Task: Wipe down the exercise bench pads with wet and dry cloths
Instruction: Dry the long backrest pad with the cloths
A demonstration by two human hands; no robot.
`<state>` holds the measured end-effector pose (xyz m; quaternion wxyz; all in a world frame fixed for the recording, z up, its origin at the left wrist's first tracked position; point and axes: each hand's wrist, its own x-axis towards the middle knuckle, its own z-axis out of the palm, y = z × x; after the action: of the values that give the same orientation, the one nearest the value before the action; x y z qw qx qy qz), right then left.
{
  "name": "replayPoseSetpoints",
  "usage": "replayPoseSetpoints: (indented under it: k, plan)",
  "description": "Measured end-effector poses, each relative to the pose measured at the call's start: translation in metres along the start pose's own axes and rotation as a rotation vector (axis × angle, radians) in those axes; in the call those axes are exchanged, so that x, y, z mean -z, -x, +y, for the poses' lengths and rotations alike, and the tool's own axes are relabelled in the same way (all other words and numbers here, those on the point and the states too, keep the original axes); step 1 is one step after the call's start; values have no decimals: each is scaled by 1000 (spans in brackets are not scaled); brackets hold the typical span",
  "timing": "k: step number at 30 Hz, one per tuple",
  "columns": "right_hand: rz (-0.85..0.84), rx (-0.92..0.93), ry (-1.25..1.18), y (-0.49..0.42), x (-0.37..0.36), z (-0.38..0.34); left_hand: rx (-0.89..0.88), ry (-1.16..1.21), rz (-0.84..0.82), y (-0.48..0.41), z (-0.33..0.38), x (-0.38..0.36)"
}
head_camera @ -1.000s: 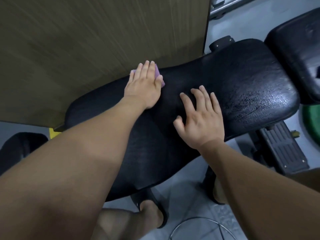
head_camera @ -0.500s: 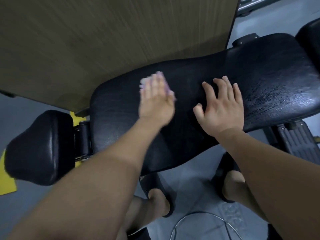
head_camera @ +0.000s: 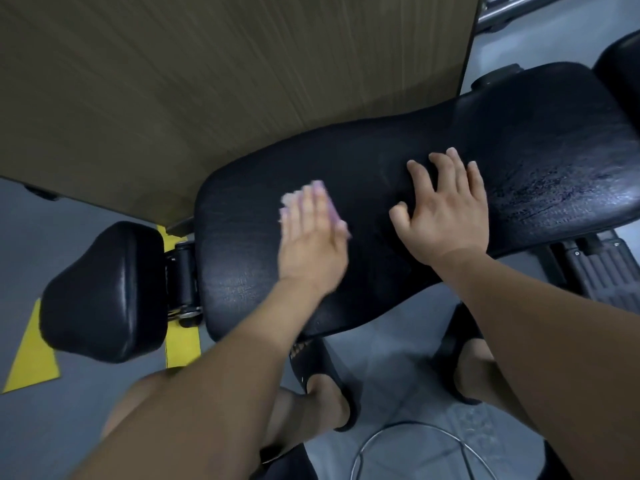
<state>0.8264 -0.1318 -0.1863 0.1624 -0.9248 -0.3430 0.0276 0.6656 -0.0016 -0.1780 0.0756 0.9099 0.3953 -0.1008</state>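
Now the left grip, fingers flat and blurred with motion, has swept the purple cloth from the far edge toward the near left of the long bench pad. The right grip stays spread flat on the pad, bracing just beside it. The small end pad probably still needs wiping.

Left hand: palm down, fingers straight and close together, outline motion-blurred. Right hand: palm down, fingers spread, thumb out to its left side, sharp. Hands near each other, not touching. Arms bare, reaching forward: left forearm from lower left, right forearm from lower right.
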Motion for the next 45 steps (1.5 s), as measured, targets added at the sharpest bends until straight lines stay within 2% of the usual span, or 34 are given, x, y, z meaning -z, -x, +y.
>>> replayPoseSetpoints:
  k: [2,3,4,8,10,12,15,17,18,19,21,23,24,28,31,33,36,37,41,45]
  plan:
    - [4,2,-9,0,0,1,-162,-51,-26,7,-3,4]
    - [1,8,-13,0,0,0,-183,-75,-33,5,-19,9]
    - [-2,12,-15,0,0,1,-154,-95,-31,1,-39,11]
    - [-5,6,-12,1,-1,4,225,-78,-103,-5,-94,18]
    - [-10,8,-8,0,-1,2,242,-52,-87,0,-81,13]
    - [-4,7,-14,0,1,1,134,-72,-42,11,-45,8]
    - [-1,7,-20,0,1,2,-148,-133,16,36,-3,-2]
    - [-5,9,-27,0,2,2,-272,-138,-21,46,-19,-5]
    - [-7,9,-29,0,2,2,-276,-125,-23,46,-38,-4]
    - [-7,8,-28,0,2,2,-228,-107,-17,46,-59,-3]
    - [-6,6,-26,1,0,3,-2,-56,-30,44,-90,1]
    - [-10,10,-27,0,0,3,205,-19,-63,44,-86,-3]
    - [-10,10,-29,-1,1,3,213,-31,-51,47,-69,-8]
    - [5,9,-40,0,1,3,-90,-67,11,73,21,-30]
    - [8,18,-37,0,1,1,-259,-106,-20,84,16,-19]
    - [0,17,-34,0,1,2,-223,-127,-10,85,-22,-15]
    - [4,15,-28,0,-1,3,21,-136,-41,84,-44,-17]
    - [6,17,-30,0,-1,2,18,-157,-32,87,-29,-22]
    - [33,21,-33,0,-1,2,-194,-112,37,101,46,-39]
    - [42,24,-38,0,-3,2,-257,-170,-1,112,10,-28]
